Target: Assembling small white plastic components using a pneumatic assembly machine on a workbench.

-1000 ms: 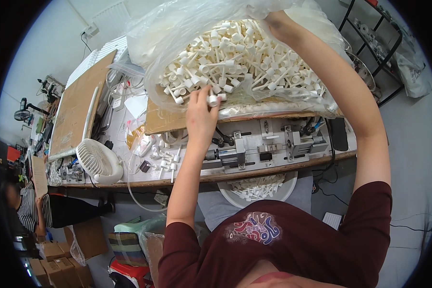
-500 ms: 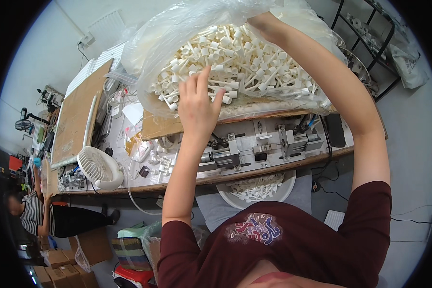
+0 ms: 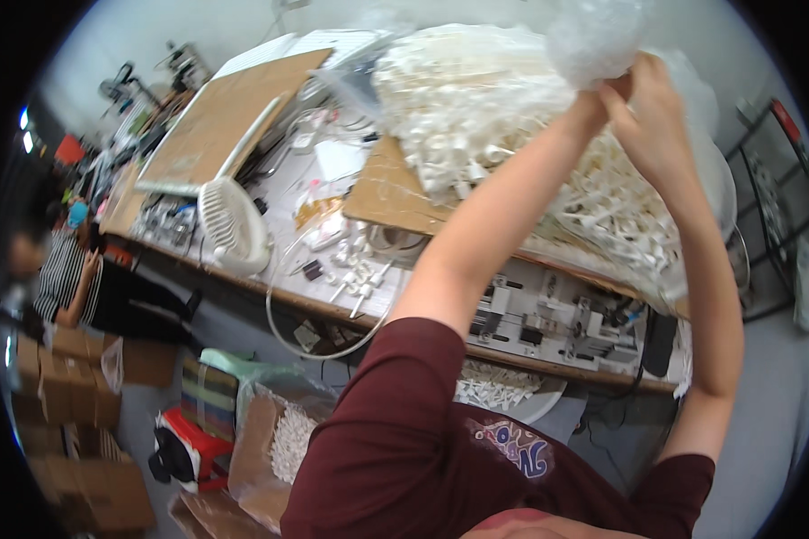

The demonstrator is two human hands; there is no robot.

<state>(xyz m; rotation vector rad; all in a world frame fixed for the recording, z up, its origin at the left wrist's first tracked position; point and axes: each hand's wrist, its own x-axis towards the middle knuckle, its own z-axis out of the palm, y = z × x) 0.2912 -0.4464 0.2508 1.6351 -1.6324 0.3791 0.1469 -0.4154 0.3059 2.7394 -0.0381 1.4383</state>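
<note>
A large clear plastic bag (image 3: 476, 81) full of white plastic pieces, cup-shaped at one end with thin stems, lies on a cardboard sheet at the far side of the bench. Its mouth is gathered, and the loose top puffs up above my hands. My left hand (image 3: 591, 106) is closed round the gathered neck, partly hidden by my other hand. Beside it, my right hand (image 3: 652, 112) grips the same neck, fingers bent in. Motion blurs the bag and pieces somewhat.
Below the bag, a metal clamping fixture (image 3: 548, 328) sits along the bench edge. A white fan (image 3: 234, 225) stands left, near loose white fittings (image 3: 361, 280). A basin (image 3: 548, 404) of white pieces is under the edge. Boxes (image 3: 76, 386) and a co-worker (image 3: 72, 278) are far left.
My left hand has left the loose pieces and joined my right at the bag's mouth. The open mouth is now drawn together over the pieces. The view has shifted and tilted.
</note>
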